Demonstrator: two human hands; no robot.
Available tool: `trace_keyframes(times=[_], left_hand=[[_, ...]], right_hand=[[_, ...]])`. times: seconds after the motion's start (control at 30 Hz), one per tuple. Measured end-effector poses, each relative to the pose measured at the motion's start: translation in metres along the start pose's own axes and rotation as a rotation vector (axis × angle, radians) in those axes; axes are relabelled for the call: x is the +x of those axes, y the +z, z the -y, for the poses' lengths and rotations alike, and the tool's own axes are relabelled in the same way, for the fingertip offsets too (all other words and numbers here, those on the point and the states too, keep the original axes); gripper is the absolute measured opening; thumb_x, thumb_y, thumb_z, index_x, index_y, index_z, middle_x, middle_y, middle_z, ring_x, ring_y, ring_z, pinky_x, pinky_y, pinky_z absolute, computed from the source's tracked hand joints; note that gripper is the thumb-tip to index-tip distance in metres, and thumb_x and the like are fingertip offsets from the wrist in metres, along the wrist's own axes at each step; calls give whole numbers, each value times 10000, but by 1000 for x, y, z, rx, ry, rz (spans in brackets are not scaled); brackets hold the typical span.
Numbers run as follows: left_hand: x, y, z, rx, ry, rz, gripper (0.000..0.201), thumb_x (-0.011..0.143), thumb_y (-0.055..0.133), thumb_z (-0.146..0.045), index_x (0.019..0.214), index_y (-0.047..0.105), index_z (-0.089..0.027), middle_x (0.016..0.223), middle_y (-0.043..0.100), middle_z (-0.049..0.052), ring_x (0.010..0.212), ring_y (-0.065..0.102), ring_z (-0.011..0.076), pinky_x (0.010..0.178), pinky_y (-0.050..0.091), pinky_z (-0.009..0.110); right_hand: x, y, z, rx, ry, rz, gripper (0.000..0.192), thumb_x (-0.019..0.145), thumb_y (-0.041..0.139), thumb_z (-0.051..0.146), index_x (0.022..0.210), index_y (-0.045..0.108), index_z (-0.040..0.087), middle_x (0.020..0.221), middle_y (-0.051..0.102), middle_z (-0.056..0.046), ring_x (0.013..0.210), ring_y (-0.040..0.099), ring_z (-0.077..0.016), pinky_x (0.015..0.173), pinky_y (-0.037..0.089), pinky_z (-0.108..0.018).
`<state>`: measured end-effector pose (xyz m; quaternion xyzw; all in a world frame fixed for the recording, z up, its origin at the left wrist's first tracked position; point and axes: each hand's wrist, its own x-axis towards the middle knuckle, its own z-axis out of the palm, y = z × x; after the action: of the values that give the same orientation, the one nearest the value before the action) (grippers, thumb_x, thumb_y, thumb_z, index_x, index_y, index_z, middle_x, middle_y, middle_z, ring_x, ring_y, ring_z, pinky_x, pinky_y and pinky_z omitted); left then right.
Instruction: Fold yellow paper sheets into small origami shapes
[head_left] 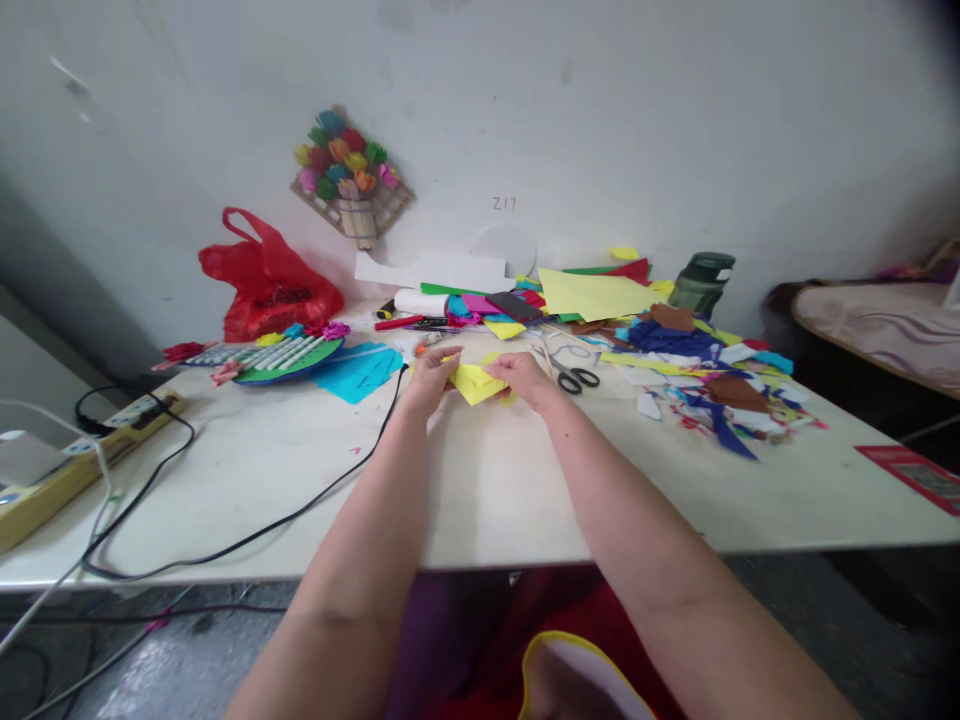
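Between my two hands is a folded piece of yellow paper, held just above the white table. My left hand pinches its left side, and my right hand grips its right side with thumb and fingers. One pointed corner of the paper faces toward me. Black-handled scissors lie just right of my right hand. Left of my left hand, a blue paper sheet rests flat on the table. The fingertips behind the paper are partly hidden.
Paper scraps are heaped on the right, near a green bottle. A red plastic bag and a disc with rolled paper sticks stand left. A black cable crosses the table toward a power strip.
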<state>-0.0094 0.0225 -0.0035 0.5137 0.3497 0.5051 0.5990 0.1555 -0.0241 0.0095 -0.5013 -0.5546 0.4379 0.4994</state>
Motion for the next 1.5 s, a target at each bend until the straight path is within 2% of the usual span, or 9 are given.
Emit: trace_keyframes(times=[0.17, 0.27, 0.4, 0.6, 0.8, 1.0, 1.17, 1.33, 1.5], left_hand=[[-2, 7, 1, -89, -64, -15, 427, 628, 680, -521, 854, 582, -172, 701, 619, 37, 686, 632, 173, 593, 503, 274], [-2, 12, 4, -146, -107, 49, 363, 611, 722, -445, 786, 581, -161, 728, 646, 54, 737, 643, 191, 650, 521, 298], [-3, 16, 7, -194, -114, 16, 322, 539, 788, -307, 729, 586, -143, 716, 658, 56, 768, 647, 204, 705, 528, 313], [-2, 9, 7, -86, -136, 26, 327, 510, 801, -270, 734, 613, -123, 719, 670, 83, 802, 652, 230, 698, 535, 325], [0, 3, 8, -68, -127, 67, 360, 509, 803, -267, 802, 639, -138, 718, 678, 71, 795, 657, 227, 702, 535, 324], [-4, 6, 4, -67, -135, 69, 335, 488, 806, -265, 738, 640, -118, 721, 684, 78, 765, 659, 222, 726, 532, 330], [-4, 6, 4, -67, -106, 99, 317, 506, 795, -268, 740, 648, -115, 704, 683, 70, 751, 661, 220, 733, 526, 331], [-6, 8, 6, -45, -118, 152, 336, 523, 789, -289, 778, 654, -116, 684, 677, 61, 733, 662, 223, 703, 521, 324], [-4, 8, 6, -60, -86, 145, 353, 527, 789, -316, 781, 649, -115, 695, 679, 62, 718, 658, 215, 693, 517, 320]], right_hand=[[2, 4, -2, 0, 14, -46, 200, 680, 690, 312, 600, 583, 164, 487, 587, 7, 393, 530, -116, 367, 357, -213], [5, 7, -5, 9, -10, -85, 190, 702, 671, 316, 620, 585, 167, 499, 589, 9, 397, 540, -115, 376, 362, -209], [6, 11, -7, 35, -42, -94, 198, 728, 645, 331, 637, 586, 165, 511, 595, 9, 398, 548, -109, 383, 368, -204], [3, 4, -5, 128, -5, -22, 419, 788, 514, 536, 681, 610, 143, 522, 623, -40, 422, 577, -134, 367, 382, -215], [0, -3, 0, 56, 51, 30, 307, 695, 676, 417, 602, 589, 137, 486, 605, -24, 406, 561, -122, 367, 369, -204], [0, -1, -1, 3, 53, 52, 257, 633, 726, 348, 577, 585, 141, 514, 602, -9, 437, 556, -120, 424, 385, -216], [1, -2, -4, -15, -4, 92, 264, 656, 665, 381, 580, 566, 147, 491, 530, 18, 445, 472, -102, 447, 340, -227], [2, -2, -9, -107, -111, 92, 336, 608, 668, 418, 501, 485, 156, 453, 332, 74, 456, 289, -62, 464, 214, -222], [3, -1, -10, -102, -120, 86, 314, 612, 642, 449, 585, 560, 147, 509, 381, 55, 505, 325, -82, 491, 228, -230]])
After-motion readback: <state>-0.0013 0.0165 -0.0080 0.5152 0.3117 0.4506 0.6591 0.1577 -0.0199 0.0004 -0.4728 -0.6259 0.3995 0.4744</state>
